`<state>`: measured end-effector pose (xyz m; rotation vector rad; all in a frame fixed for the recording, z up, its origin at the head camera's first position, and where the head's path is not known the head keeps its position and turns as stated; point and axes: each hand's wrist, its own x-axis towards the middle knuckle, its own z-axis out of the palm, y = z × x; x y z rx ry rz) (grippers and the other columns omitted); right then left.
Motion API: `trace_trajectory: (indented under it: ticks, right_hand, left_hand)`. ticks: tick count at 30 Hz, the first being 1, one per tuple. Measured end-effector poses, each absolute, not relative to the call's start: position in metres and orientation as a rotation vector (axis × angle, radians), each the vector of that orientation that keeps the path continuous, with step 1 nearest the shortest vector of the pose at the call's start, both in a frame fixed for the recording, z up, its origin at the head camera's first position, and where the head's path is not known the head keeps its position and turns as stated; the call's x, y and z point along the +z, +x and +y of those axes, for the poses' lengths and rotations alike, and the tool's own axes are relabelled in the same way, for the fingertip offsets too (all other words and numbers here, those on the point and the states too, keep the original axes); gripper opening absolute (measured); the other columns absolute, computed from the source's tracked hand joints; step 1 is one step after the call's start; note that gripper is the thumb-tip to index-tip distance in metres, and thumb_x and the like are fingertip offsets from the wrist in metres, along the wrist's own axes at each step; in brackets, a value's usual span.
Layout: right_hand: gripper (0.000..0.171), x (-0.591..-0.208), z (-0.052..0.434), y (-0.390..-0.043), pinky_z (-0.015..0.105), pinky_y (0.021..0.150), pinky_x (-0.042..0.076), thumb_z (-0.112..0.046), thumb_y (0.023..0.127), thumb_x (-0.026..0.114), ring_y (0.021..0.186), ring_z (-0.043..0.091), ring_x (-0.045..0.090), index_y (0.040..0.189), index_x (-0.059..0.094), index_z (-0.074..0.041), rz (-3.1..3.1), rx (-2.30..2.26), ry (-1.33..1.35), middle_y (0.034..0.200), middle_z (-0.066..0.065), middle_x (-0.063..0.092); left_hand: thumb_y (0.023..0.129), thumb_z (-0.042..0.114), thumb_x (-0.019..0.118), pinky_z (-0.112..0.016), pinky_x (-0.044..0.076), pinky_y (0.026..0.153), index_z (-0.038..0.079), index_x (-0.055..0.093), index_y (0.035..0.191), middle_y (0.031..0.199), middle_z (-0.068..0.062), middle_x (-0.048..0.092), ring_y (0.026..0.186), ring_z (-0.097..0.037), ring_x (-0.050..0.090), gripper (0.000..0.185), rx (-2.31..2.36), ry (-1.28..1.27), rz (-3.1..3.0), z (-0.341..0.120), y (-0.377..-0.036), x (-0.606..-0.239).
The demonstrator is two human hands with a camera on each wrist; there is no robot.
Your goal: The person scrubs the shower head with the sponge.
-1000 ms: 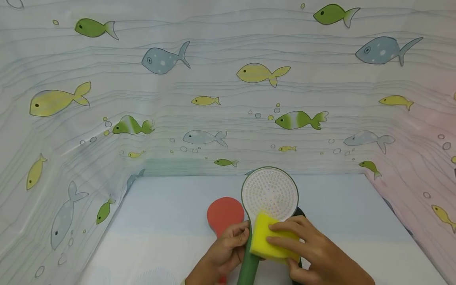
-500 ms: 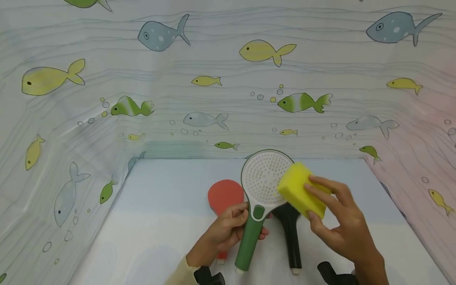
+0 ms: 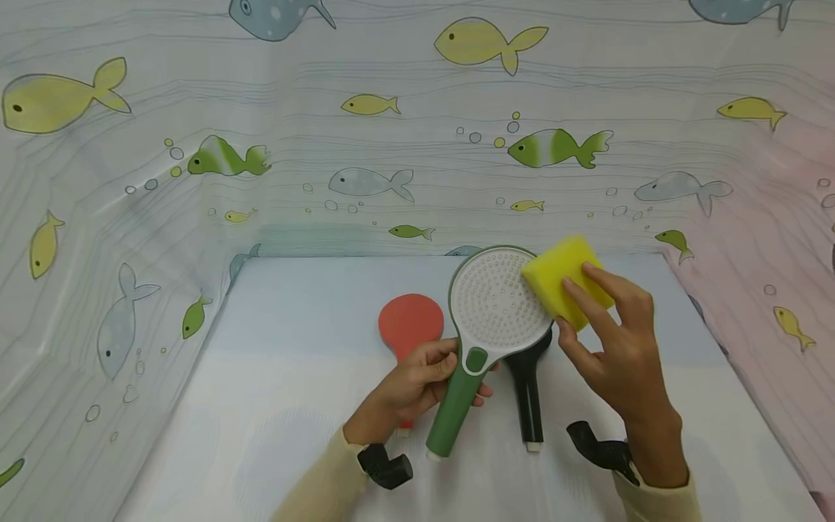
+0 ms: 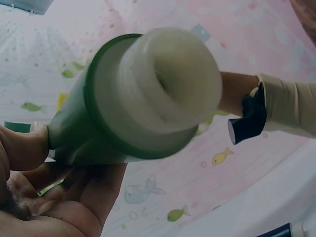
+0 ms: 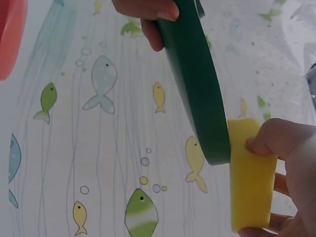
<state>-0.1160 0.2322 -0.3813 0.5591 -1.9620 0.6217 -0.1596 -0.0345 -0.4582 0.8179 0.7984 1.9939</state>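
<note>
Sponge [image 3: 566, 279] now shifted up to far rim of shower head [image 3: 499, 304]; right hand [image 3: 609, 341] pinches it, left hand [image 3: 414, 384] grips green handle [image 3: 454, 409]. Risk: sponge slips off rim.

green-handled white-faced plastic shower head [image 3: 485, 326] in left hand [image 3: 411, 388], held above white tabletop [image 3: 293, 406] | yellow sponge block [image 3: 566, 279] in right hand [image 3: 616, 348], touching that head's right edge | round red paddle [image 3: 409, 322] lying left of it | black shower head [image 3: 527, 391] lying under and right of it
</note>
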Motion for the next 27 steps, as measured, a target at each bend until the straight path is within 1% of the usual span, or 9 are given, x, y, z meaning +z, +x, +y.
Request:
trace_trajectory:
  ticks: [4,10,13,17,21,27]
  right_hand:
    - [0.038,-0.377,0.236,-0.125,0.033,0.104,0.032,-0.024,0.093,0.053,0.109,0.051,0.048,0.114,0.072,0.001,-1.975,0.564,0.576,0.128,0.028,0.060]
    - [0.039,-0.372,0.238,-0.133,0.040,0.095,0.037,-0.022,0.092,0.050,0.107,0.051,0.049,0.117,0.073,-0.003,-2.027,0.501,0.610,0.128,0.025,0.063]
    - [0.040,-0.374,0.235,-0.130,0.041,0.094,0.038,-0.024,0.092,0.049,0.106,0.049,0.050,0.120,0.072,-0.005,-2.080,0.478,0.645,0.128,0.023,0.063]
    - [0.042,-0.379,0.229,-0.120,0.038,0.092,0.039,-0.026,0.094,0.046,0.104,0.045,0.051,0.119,0.073,-0.007,-2.138,0.462,0.687,0.127,0.021,0.063]
    - [0.043,-0.383,0.224,-0.110,0.038,0.090,0.040,-0.028,0.096,0.042,0.104,0.041,0.052,0.119,0.073,-0.009,-2.173,0.455,0.728,0.125,0.019,0.064]
    - [0.044,-0.384,0.217,-0.100,0.036,0.085,0.043,-0.028,0.096,0.040,0.103,0.034,0.052,0.120,0.072,-0.013,-2.223,0.431,0.765,0.126,0.014,0.064]
  left_hand:
    - [0.109,0.017,0.039,-0.036,0.058,0.094,-0.008,0.034,0.147,0.131,-0.007,0.063,0.105,-0.022,0.072,0.047,2.000,0.837,0.834,-0.030,-0.174,-0.450]
    - [0.109,0.019,0.040,-0.035,0.058,0.093,-0.011,0.030,0.149,0.129,-0.005,0.065,0.103,-0.021,0.073,0.051,2.010,0.847,0.892,-0.026,-0.188,-0.441]
    - [0.109,0.018,0.039,-0.036,0.058,0.094,-0.012,0.027,0.150,0.129,-0.006,0.065,0.104,-0.022,0.073,0.052,2.022,0.835,0.877,-0.031,-0.187,-0.441]
    - [0.109,0.015,0.035,-0.036,0.058,0.094,-0.010,0.029,0.150,0.129,-0.007,0.065,0.103,-0.022,0.073,0.048,2.035,0.815,0.858,-0.039,-0.178,-0.445]
    - [0.110,0.013,0.032,-0.035,0.058,0.094,-0.008,0.031,0.150,0.130,-0.008,0.065,0.104,-0.021,0.073,0.046,2.050,0.801,0.858,-0.043,-0.168,-0.448]
    - [0.110,0.013,0.030,-0.034,0.058,0.094,-0.008,0.030,0.151,0.132,-0.008,0.064,0.105,-0.020,0.073,0.046,2.077,0.793,0.865,-0.046,-0.161,-0.450]
